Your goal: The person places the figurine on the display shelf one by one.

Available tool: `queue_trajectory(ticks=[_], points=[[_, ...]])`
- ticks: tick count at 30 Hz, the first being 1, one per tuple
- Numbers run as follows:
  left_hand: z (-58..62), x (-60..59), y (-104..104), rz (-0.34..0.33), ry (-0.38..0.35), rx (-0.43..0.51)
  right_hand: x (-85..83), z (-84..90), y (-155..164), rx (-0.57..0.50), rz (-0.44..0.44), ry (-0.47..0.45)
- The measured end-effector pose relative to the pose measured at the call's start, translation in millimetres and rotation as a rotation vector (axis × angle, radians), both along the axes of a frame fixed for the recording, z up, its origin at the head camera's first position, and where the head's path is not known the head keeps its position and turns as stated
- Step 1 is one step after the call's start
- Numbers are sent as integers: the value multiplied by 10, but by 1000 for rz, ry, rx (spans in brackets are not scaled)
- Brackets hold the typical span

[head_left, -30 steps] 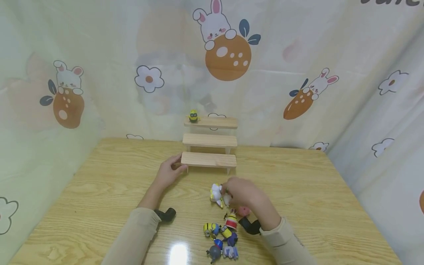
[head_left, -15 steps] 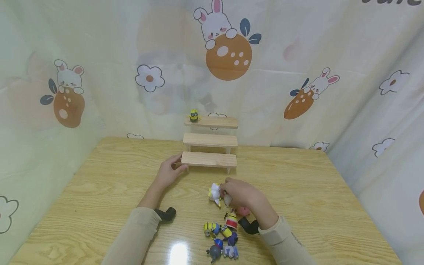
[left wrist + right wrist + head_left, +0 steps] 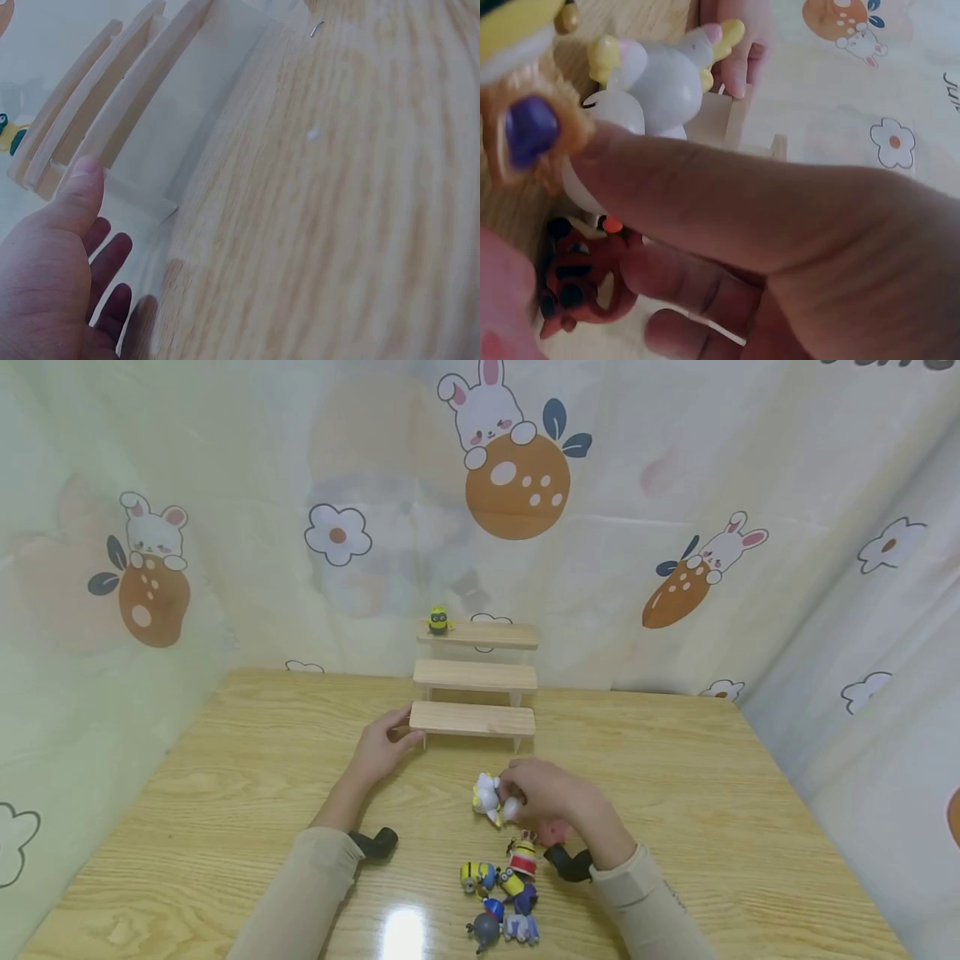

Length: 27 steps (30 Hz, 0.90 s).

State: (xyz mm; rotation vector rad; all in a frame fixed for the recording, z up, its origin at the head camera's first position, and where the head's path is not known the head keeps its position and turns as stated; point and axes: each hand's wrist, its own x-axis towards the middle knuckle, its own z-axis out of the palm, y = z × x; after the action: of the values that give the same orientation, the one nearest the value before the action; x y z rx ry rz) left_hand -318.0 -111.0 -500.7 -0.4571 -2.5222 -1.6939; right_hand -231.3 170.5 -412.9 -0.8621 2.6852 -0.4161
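My left hand [image 3: 380, 747] holds the left end of the lowest plank of a three-tier wooden display stand [image 3: 472, 718], thumb against the front edge. In the left wrist view its other fingers hang loosely below. Curled fingers of my right hand [image 3: 551, 793] grip a small figurine among the toys. Seen from the right wrist, a reddish-brown figurine [image 3: 589, 277] shows at its fingertips and white rounded parts lie behind the thumb; which one it pinches I cannot tell. A white unicorn figurine [image 3: 660, 82] with yellow hooves lies just left of this hand.
A yellow minion figurine [image 3: 438, 621] stands on the top plank, at its left end. Nearer the person lie a crowned minion [image 3: 522, 856], a pink figurine [image 3: 553, 832], a yellow-and-blue minion [image 3: 478, 877], a grey figurine [image 3: 486, 931] and several others. A printed curtain [image 3: 600, 568] backs the table.
My right hand shifts slightly and turns among the toys beside the unicorn; a white part under its fingers has changed angle. The left hand keeps its place on the stand.
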Motion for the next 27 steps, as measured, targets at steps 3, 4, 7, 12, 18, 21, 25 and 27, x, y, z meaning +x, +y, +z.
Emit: queue_trajectory(ticks=[3, 4, 7, 12, 18, 21, 25, 27], points=[[12, 1, 2, -4, 4, -2, -30, 5, 43, -40, 8, -31], [14, 2, 3, -6, 4, -1, -39, 5, 59, -51, 12, -41], [17, 4, 3, -12, 4, 7, -73, 3, 111, -88, 11, -83], [9, 0, 0, -16, 7, 14, -146, -25, 210, -150, 5, -133], [2, -6, -5, -14, 20, 9, -242, -84, 289, -260, 22, -166], [4, -5, -2, -13, 17, 13, -267, -118, 305, -325, -24, -227], [6, -7, 4, -8, 11, 17, -287, -154, 321, -412, -89, -281], [8, -8, 6, -5, 10, 17, -299, -166, 327, -448, -99, -274]])
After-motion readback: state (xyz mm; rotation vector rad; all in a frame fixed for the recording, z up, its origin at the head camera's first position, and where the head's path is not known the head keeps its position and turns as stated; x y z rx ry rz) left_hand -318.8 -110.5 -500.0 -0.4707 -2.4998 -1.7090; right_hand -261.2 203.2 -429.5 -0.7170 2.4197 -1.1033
